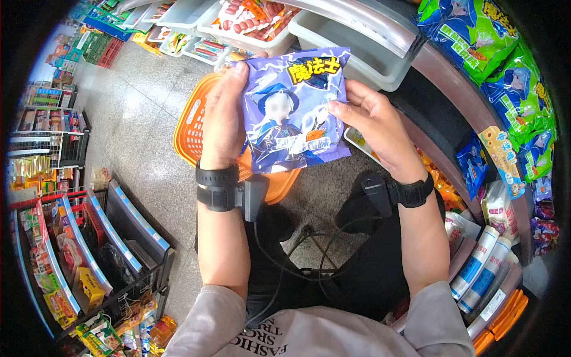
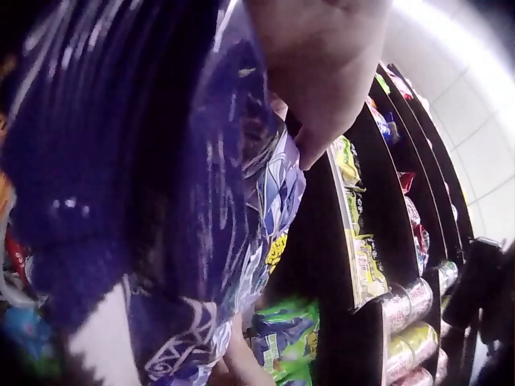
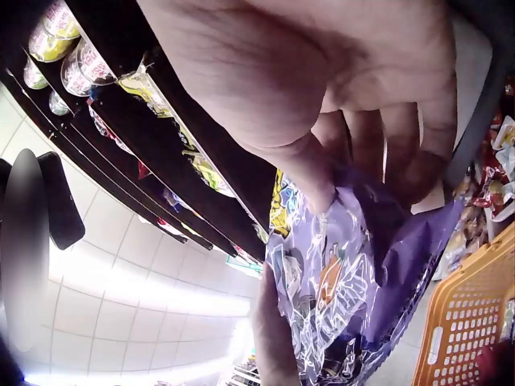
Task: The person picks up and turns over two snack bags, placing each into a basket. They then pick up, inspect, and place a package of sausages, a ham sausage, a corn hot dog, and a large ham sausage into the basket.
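Observation:
A purple snack bag [image 1: 297, 160] with yellow lettering and a cartoon figure in a blue pointed hat is held up in front of the body, its printed face toward the head camera. Along its left edge my left hand [image 1: 223, 122] grips it, thumb at the upper corner and most fingers hidden behind. My right hand [image 1: 377, 128] pinches the opposite edge, thumb on the front. In the right wrist view, the bag [image 3: 354, 273] looks crinkled and shiny under the thumb. The left wrist view shows the dark back of the bag [image 2: 88, 161] up close.
An orange perforated basket [image 1: 189, 128] stands on the floor beneath the bag. Plastic bins [image 1: 333, 35] of packaged snacks line the front. To the right, shelves hold green snack bags [image 1: 508, 98] and white-and-blue cylinders [image 1: 476, 262]. A tiered rack [image 1: 128, 220] stands at left.

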Motion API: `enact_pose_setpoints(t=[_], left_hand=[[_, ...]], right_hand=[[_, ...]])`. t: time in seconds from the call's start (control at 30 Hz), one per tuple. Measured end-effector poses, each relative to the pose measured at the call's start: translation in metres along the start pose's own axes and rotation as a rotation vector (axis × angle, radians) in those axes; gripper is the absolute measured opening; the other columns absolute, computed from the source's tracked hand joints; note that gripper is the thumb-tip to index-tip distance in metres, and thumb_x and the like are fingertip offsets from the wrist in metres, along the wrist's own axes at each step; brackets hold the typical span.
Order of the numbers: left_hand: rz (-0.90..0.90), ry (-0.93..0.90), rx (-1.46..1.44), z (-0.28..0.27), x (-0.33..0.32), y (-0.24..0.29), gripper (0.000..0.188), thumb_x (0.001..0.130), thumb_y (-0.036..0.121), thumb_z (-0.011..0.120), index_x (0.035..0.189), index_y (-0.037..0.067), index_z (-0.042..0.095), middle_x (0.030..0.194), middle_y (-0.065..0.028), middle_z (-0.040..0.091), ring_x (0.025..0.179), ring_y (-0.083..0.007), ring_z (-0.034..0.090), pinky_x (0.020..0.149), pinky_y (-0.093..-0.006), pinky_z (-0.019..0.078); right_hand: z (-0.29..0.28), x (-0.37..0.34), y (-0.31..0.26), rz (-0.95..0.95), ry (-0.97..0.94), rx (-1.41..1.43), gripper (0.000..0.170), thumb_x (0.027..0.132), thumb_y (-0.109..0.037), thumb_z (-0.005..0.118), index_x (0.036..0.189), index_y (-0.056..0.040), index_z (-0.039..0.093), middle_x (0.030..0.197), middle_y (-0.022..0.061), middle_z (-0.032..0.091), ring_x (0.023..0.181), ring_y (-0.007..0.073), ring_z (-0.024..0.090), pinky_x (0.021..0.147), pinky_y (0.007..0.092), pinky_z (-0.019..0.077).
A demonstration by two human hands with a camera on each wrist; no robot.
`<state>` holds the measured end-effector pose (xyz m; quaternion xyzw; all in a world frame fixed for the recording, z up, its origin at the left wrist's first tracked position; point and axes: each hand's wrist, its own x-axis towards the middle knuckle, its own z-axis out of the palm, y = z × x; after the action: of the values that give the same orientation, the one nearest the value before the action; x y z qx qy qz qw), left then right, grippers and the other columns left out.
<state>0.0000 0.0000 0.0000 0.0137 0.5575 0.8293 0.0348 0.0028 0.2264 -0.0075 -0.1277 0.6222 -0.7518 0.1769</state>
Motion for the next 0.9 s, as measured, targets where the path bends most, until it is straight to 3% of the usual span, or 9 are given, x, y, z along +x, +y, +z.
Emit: enact_pose_setpoints(t=[0.27,0.6,0.9], left_hand=[[-0.011,0.132,0.026,0.0033,-0.0015,0.0066,0.047,0.098,0.033,0.043,0.122,-0.007,0.052,0.113,-0.0178,0.063,0.102,-0.0229,0.063,0.092,-0.0365,0.0489],[-0.005,0.151,-0.012,0.0025,0.0007,0.0008,0.046,0.097,0.032,0.045,0.121,-0.006,0.053,0.11,-0.0162,0.064,0.099,-0.022,0.064,0.09,-0.0346,0.0495],[0.031,0.145,0.03,0.0019,-0.001,-0.0008,0.033,0.096,0.016,0.05,0.118,-0.007,0.057,0.106,-0.0134,0.066,0.094,-0.017,0.064,0.087,-0.0311,0.0499]], right_hand=[[0.0044,0.0022,0.0016,0.017,-0.007,0.069,0.037,0.09,-0.01,0.062,0.122,0.0063,0.053,0.116,0.0099,0.062,0.104,0.0129,0.059,0.092,0.0281,0.0466],[0.0004,0.0016,0.0063,0.032,0.006,0.021,0.036,0.09,-0.01,0.061,0.122,0.0065,0.052,0.116,0.0106,0.062,0.104,0.0132,0.059,0.092,0.0279,0.0472],[0.0012,-0.0007,0.0045,0.057,0.024,0.036,0.036,0.09,-0.009,0.061,0.121,0.0066,0.052,0.114,0.0107,0.062,0.103,0.0133,0.06,0.09,0.0278,0.048]])
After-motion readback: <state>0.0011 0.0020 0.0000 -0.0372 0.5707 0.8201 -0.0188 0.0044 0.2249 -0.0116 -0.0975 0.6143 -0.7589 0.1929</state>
